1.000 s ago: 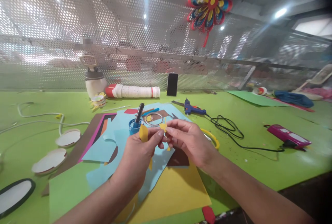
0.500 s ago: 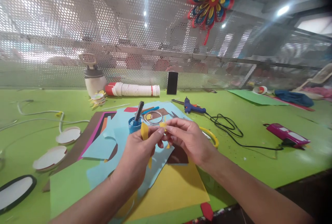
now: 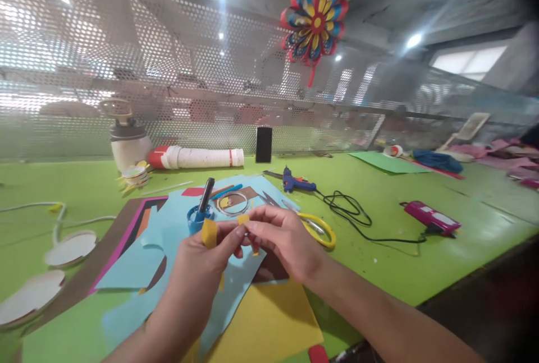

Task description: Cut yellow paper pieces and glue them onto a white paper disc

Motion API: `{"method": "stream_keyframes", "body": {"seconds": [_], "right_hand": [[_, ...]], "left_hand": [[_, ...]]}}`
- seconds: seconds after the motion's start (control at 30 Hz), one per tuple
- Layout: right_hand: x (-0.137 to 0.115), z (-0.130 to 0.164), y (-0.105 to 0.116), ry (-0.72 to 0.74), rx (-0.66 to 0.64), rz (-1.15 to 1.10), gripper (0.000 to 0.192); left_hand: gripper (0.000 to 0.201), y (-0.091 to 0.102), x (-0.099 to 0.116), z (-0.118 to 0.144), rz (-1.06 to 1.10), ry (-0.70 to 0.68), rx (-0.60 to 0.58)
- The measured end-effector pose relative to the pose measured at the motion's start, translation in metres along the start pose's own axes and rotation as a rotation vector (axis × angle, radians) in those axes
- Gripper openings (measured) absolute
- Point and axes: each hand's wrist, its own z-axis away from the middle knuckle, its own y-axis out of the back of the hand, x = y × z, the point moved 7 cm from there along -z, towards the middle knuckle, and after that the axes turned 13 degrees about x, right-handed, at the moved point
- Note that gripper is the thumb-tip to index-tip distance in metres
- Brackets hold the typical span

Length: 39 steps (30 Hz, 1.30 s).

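On the far left of the green desk [image 3: 421,251] lie white paper cutouts [image 3: 71,248], then sheets of blue paper [image 3: 168,239]. A blue cup [image 3: 196,219] with a black marker [image 3: 206,196] stands just beyond my left hand [image 3: 202,259], which pinches a yellow paper piece [image 3: 209,233] between thumb and fingertips. My right hand [image 3: 280,239] grips the same piece's other end, above the papers. Yellow-handled scissors [image 3: 318,228] lie just beside it, a blue glue gun [image 3: 295,182] farther back.

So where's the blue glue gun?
The blue glue gun lies on the green table, past the right hand, just beyond the yellow scissors, with its black cord trailing right.
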Motion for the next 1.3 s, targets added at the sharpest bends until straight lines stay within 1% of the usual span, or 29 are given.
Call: {"method": "stream_keyframes", "body": {"seconds": [0.1,0.2,0.3,0.43,0.53,0.73,0.87,1.0,1.17,1.23,1.3], "right_hand": [[-0.001,0.0,-0.001,0.013,0.015,-0.007,0.014],[-0.002,0.0,0.001,0.028,0.045,-0.025,0.016],[-0.002,0.0,0.003,0.029,0.062,-0.044,0.015],[0.0,0.003,-0.003,-0.001,-0.045,-0.051,0.014],[0.002,0.005,-0.006,-0.009,-0.085,-0.061,0.011],[0.003,0.007,-0.008,-0.012,-0.126,-0.062,0.006],[0.005,0.003,0.002,-0.012,-0.061,-0.017,0.007],[0.003,-0.003,0.011,0.023,0.006,0.028,0.012],[0.003,-0.006,0.011,0.025,-0.011,0.103,0.015],[0.003,-0.006,0.01,0.019,-0.023,0.138,0.016],[0.003,-0.005,0.009,0.014,-0.029,0.172,0.016]], "left_hand": [[0.031,0.0,-0.003,-0.003,-0.001,-0.028,-0.016],[0.03,0.001,-0.006,-0.002,0.028,0.005,-0.019],[0.027,0.0,-0.004,0.0,0.104,0.04,-0.012],[0.019,-0.005,0.002,0.003,0.199,0.047,-0.033],[0.021,-0.008,0.006,0.004,0.223,0.024,-0.071],[0.02,-0.009,0.006,0.006,0.211,0.032,-0.08],[0.023,-0.01,0.004,0.009,0.188,0.066,-0.116],[0.015,-0.008,0.002,0.011,0.198,0.15,-0.161],[0.01,-0.002,-0.002,0.006,0.175,0.2,-0.114],[0.012,-0.004,-0.002,0.005,0.13,0.185,-0.123],[0.017,-0.005,0.0,0.004,0.067,0.136,-0.131]]}}
